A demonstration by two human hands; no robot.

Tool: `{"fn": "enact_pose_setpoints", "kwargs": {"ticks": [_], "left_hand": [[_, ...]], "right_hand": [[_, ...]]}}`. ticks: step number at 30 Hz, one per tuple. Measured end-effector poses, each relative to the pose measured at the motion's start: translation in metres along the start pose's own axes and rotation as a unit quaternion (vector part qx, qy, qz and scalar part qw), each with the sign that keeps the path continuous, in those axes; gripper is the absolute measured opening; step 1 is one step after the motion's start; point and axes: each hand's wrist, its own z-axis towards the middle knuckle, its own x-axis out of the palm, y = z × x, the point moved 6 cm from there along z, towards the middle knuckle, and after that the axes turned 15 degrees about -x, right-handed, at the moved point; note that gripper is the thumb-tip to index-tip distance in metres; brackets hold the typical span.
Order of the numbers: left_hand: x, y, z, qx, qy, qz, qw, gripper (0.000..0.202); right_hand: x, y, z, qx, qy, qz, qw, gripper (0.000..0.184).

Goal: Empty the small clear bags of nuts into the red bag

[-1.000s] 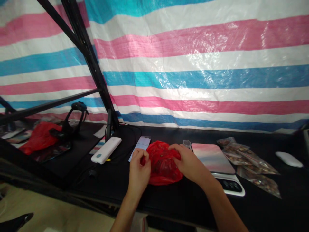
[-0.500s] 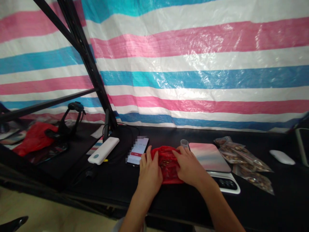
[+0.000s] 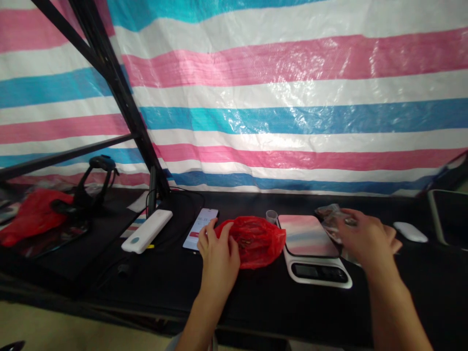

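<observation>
My left hand (image 3: 219, 253) is at the left rim of a red plastic bag (image 3: 272, 243), its bent fingers gripping the edge. The bag's mouth is spread wide, and small brownish pieces lie inside, too dim to name. Over to the right, my right hand (image 3: 365, 239) reaches across the clear plastic bags (image 3: 331, 219) of small brown items. It covers most of them and is smeared by motion, so its grip is hidden. Between the hands stands a white kitchen scale (image 3: 288, 273) with a shiny plate and dark display. A small clear cup (image 3: 271, 216) sits behind the red bag.
A phone (image 3: 195, 239) lies left of the red bag, with a white power bank (image 3: 148, 231) and cables beyond it. A white mouse (image 3: 410, 232) and a dark-screened device (image 3: 451, 217) are at the right. A black metal frame (image 3: 127, 102) rises at the left.
My right hand has left the red bag and moved right onto the clear bags. The red bag's mouth now spreads wider. My left hand stays at its left edge. The view has shifted slightly.
</observation>
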Motion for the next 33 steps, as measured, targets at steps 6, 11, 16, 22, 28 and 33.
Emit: {"fn": "enact_pose_setpoints", "kwargs": {"ticks": [6, 11, 16, 22, 28, 33], "left_hand": [[-0.016, -0.015, -0.005, 0.03, -0.035, -0.089, 0.995, 0.032], [-0.024, -0.033, -0.013, 0.089, -0.019, -0.196, 0.976, 0.029], [-0.024, -0.06, -0.032, 0.132, 0.097, -0.316, 0.934, 0.026], [-0.011, -0.067, -0.045, 0.058, 0.179, -0.396, 0.899, 0.019], [-0.003, -0.045, -0.023, -0.061, 0.169, -0.479, 0.859, 0.02], [0.001, -0.04, -0.014, -0.089, 0.255, -0.502, 0.821, 0.039]], "right_hand": [[-0.014, -0.04, -0.011, 0.082, 0.034, -0.009, 0.996, 0.026], [-0.058, -0.021, -0.011, 0.129, -0.058, 0.067, 0.988, 0.024], [-0.064, 0.041, -0.012, 0.171, -0.026, 0.415, 0.893, 0.042], [-0.035, 0.144, -0.023, 0.028, 0.165, 0.577, 0.799, 0.035], [-0.002, 0.191, -0.038, 0.008, 0.168, 0.662, 0.73, 0.026], [0.008, 0.196, -0.043, -0.033, 0.168, 0.652, 0.739, 0.019]]}}
